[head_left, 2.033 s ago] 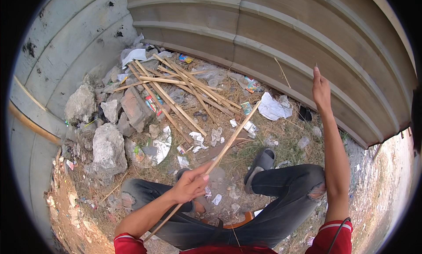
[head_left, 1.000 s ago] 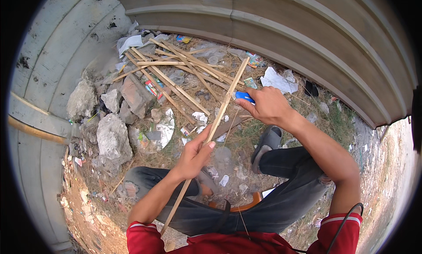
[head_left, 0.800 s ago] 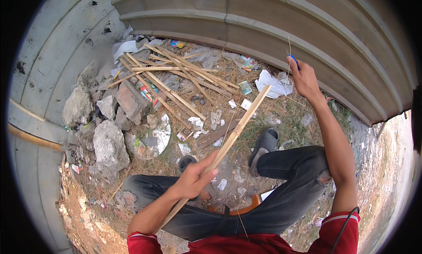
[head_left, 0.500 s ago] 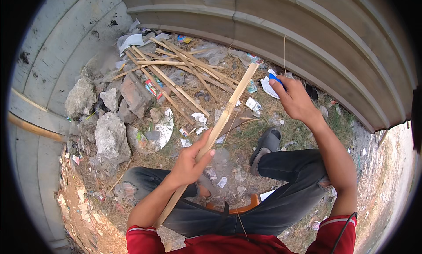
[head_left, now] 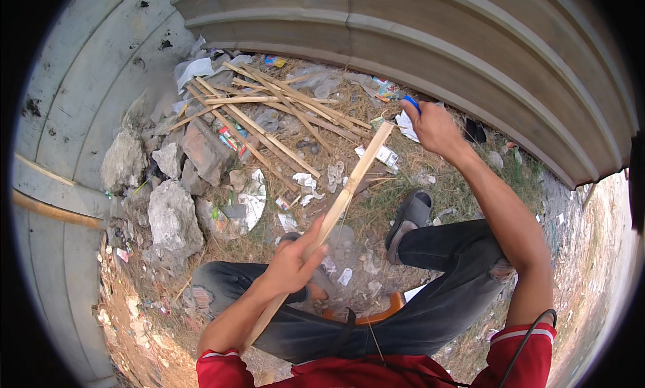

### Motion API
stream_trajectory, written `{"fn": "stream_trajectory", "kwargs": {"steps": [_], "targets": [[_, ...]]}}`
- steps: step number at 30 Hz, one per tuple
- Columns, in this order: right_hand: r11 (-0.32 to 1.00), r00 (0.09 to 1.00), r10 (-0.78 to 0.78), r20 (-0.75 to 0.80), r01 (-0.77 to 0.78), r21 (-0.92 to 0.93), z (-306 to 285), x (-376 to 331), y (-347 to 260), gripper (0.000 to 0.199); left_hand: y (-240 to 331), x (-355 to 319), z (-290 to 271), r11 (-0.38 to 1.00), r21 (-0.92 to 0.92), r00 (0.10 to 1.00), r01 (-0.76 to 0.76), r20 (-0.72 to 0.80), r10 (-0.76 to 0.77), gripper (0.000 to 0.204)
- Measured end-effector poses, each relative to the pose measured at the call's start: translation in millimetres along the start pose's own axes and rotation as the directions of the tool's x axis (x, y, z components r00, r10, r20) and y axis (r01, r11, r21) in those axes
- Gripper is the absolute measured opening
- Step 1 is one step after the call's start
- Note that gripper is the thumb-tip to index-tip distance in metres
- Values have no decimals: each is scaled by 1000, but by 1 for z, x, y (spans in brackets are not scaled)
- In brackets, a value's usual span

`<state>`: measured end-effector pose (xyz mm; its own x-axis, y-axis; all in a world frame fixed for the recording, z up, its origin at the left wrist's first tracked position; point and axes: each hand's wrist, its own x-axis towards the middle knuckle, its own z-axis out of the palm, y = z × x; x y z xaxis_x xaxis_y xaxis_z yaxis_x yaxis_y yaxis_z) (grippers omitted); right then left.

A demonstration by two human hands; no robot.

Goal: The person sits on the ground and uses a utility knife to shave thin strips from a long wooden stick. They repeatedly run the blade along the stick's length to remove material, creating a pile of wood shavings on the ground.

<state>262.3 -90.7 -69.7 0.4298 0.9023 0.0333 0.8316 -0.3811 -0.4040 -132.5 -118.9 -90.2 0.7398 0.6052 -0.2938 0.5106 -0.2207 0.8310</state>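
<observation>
My left hand (head_left: 290, 266) is wrapped round a long pale bamboo strip (head_left: 354, 178), which slants from beside my left forearm up toward the pile. Its lower end passes under the forearm. My right hand (head_left: 435, 127) grips a small blue tool (head_left: 412, 104) beyond the strip's far tip, apart from it. Fingers cover most of that tool, and whether it has a blade cannot be made out. A thin sliver hangs along the strip just above my left hand.
Several more strips (head_left: 269, 141) lie crossed on the littered ground ahead. Large rocks (head_left: 173, 217) sit at the left. Corrugated metal sheeting (head_left: 416, 35) closes off the far side, and a grey panel wall (head_left: 74, 119) stands left. An orange seat edge (head_left: 379, 313) shows between my legs.
My right hand has moved up and to the left with the blue tool. The strip's far tip has dropped nearer to me. A thin sliver that stood above the right hand no longer shows there.
</observation>
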Motion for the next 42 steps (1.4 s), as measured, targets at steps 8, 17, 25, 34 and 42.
{"fn": "stream_trajectory", "kwargs": {"steps": [8, 17, 25, 34, 42], "targets": [[983, 989, -8, -150, 35, 183, -41, -22, 29, 70, -11, 12, 4, 960, -42, 936, -279, -234, 262, 58], [910, 896, -404, 185, 372, 184, -14, -82, -79, 55, -3, 14, -11, 619, -785, 994, -20, 49, 95, 59], [890, 857, -451, 250, 415, 188, 2, -79, -86, 51, -3, 19, 0, 381, -917, 985, 121, 159, 69, 55], [970, 949, 103, -298, -29, 243, -59, 8, 70, 73, -22, -1, 11, 406, -901, 961, 155, 233, 152, 58], [810, 996, -23, 86, -32, 586, -39, -40, -49, 60, 4, 17, 13, 402, -904, 954, 145, 235, 184, 60]]}}
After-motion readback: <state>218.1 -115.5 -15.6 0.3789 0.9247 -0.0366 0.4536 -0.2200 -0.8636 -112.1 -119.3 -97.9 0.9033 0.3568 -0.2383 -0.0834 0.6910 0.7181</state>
